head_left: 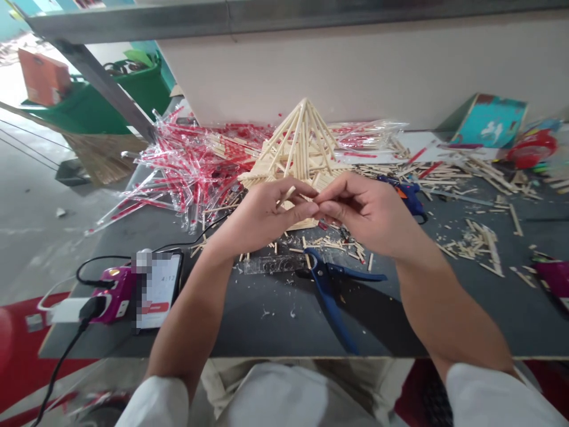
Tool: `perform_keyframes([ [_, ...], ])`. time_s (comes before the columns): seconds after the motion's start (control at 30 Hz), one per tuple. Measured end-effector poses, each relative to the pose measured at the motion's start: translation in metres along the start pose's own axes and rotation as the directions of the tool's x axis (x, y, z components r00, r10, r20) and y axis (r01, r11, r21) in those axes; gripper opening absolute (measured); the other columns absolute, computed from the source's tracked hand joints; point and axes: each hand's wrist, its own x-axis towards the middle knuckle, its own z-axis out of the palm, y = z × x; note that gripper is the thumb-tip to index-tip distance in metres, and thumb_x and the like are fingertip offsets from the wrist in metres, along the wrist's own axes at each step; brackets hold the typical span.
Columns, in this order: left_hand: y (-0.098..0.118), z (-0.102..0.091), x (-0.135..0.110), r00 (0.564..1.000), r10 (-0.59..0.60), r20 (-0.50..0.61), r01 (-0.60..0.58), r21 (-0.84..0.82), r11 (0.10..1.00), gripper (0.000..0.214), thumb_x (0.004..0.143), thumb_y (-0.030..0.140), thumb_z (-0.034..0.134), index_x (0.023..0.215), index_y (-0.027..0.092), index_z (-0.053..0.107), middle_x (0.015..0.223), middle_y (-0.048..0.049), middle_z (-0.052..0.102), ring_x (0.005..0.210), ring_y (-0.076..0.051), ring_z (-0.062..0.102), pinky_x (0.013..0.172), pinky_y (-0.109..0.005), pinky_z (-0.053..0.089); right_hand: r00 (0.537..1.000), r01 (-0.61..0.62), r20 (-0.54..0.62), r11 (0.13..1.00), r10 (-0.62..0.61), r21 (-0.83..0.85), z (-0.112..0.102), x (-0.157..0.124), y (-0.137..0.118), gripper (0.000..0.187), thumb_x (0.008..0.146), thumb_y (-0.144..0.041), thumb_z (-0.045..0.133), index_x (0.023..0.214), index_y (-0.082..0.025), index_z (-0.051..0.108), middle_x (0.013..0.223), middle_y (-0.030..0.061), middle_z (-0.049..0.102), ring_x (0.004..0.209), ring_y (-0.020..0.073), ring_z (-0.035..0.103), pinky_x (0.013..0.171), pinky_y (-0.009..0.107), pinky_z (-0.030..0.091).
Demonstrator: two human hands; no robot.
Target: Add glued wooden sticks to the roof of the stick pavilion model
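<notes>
My left hand [267, 213] and my right hand [362, 207] meet in front of me above the dark table [267, 320]. Both are closed in a pinch. A short thin wooden stick [288, 194] shows between the left fingers, and the right fingertips touch the same spot. Just behind the hands stands a pyramid-shaped model [302, 148] built from pale wooden sticks. Below the hands lie blue-handled cutters [331, 284] and a clear ruler [267, 264].
A heap of red-and-clear stick wrappers [191, 160] covers the back left. Cut stick pieces [471, 237] litter the right side, near a blue glue gun [409, 196]. A phone [157, 287] and a magenta power bank [113, 293] with cables lie at the left front.
</notes>
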Motion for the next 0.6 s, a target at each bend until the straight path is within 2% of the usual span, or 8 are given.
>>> perform_keyframes([
  [0.1,-0.002,0.002,0.001,0.999,0.026,-0.035,-0.028,-0.044,0.999,0.017,0.092,0.028,0.075,0.104,0.016,0.075,0.097,-0.005,0.077,0.091,-0.013,0.071,0.067,-0.02,0.053,0.998,0.064,-0.022,0.991,-0.067,-0.117,0.002,-0.001,0.0,0.006,0.098,-0.029,0.067,0.095,-0.025,0.07,0.081,-0.0024,0.069,0.072,0.0099,0.061,0.065,0.027,0.048],
  [0.2,-0.004,0.005,0.002,0.995,0.04,-0.086,-0.047,-0.083,0.995,0.017,0.089,0.024,0.077,0.103,0.015,0.076,0.097,-0.0053,0.078,0.09,-0.014,0.072,0.07,-0.021,0.055,0.994,0.076,-0.06,0.984,-0.087,-0.164,0.004,-0.001,-0.001,0.004,0.096,-0.03,0.07,0.097,-0.028,0.073,0.086,-0.0027,0.071,0.075,0.0114,0.062,0.068,0.028,0.049],
  [0.27,-0.006,0.005,0.003,0.994,0.044,-0.102,-0.05,-0.053,0.997,0.021,0.088,0.023,0.078,0.108,0.016,0.077,0.097,-0.005,0.079,0.088,-0.014,0.071,0.073,-0.023,0.057,0.995,0.06,-0.066,0.981,-0.073,-0.182,0.001,-0.001,-0.004,0.014,0.093,-0.031,0.072,0.107,-0.029,0.073,0.087,-0.0025,0.072,0.077,0.0128,0.064,0.069,0.029,0.051],
  [0.37,-0.006,0.001,0.002,0.99,0.028,-0.141,-0.024,0.033,0.999,0.028,0.09,0.022,0.074,0.118,0.02,0.076,0.096,-0.0034,0.078,0.08,-0.013,0.069,0.068,-0.023,0.055,0.995,0.02,-0.092,0.958,-0.048,-0.288,-0.017,-0.004,-0.012,0.027,0.09,-0.036,0.075,0.115,-0.028,0.072,0.09,-0.0003,0.073,0.08,0.0161,0.068,0.073,0.031,0.054],
  [0.43,-0.005,-0.005,0.0,0.989,0.022,-0.147,-0.014,0.059,0.998,0.032,0.092,0.021,0.07,0.124,0.023,0.075,0.095,-0.0028,0.077,0.073,-0.011,0.066,0.062,-0.023,0.053,0.988,-0.05,-0.154,0.908,-0.016,-0.416,-0.039,-0.007,-0.011,0.021,0.089,-0.041,0.074,0.105,-0.026,0.074,0.094,0.0018,0.075,0.081,0.0176,0.069,0.073,0.033,0.053],
  [0.5,-0.003,-0.011,-0.002,0.991,0.021,-0.133,-0.015,0.048,0.999,0.035,0.095,0.021,0.064,0.129,0.024,0.072,0.093,-0.0032,0.076,0.071,-0.011,0.064,0.06,-0.023,0.052,0.972,-0.21,-0.206,0.817,0.115,-0.537,-0.069,-0.01,0.001,0.025,0.091,-0.044,0.07,0.11,-0.028,0.073,0.098,0.0023,0.076,0.082,0.0186,0.07,0.074,0.034,0.053],
  [0.53,-0.002,-0.014,-0.003,0.991,0.017,-0.129,-0.012,0.037,0.999,0.035,0.097,0.022,0.061,0.13,0.024,0.072,0.091,-0.0037,0.075,0.07,-0.011,0.064,0.059,-0.023,0.052,0.956,-0.289,-0.216,0.743,0.197,-0.603,-0.086,-0.011,0.011,0.029,0.09,-0.046,0.07,0.113,-0.029,0.072,0.098,0.0014,0.077,0.082,0.0189,0.07,0.075,0.034,0.052],
  [0.6,-0.001,-0.019,-0.005,0.989,0.005,-0.147,-0.001,0.029,1.0,0.033,0.098,0.026,0.06,0.129,0.022,0.072,0.089,-0.0045,0.074,0.069,-0.011,0.062,0.058,-0.023,0.052,0.873,-0.447,-0.248,0.483,0.42,-0.753,-0.117,-0.012,0.041,0.032,0.088,-0.048,0.07,0.114,-0.029,0.071,0.103,0.0022,0.078,0.09,0.0216,0.071,0.079,0.034,0.05],
])
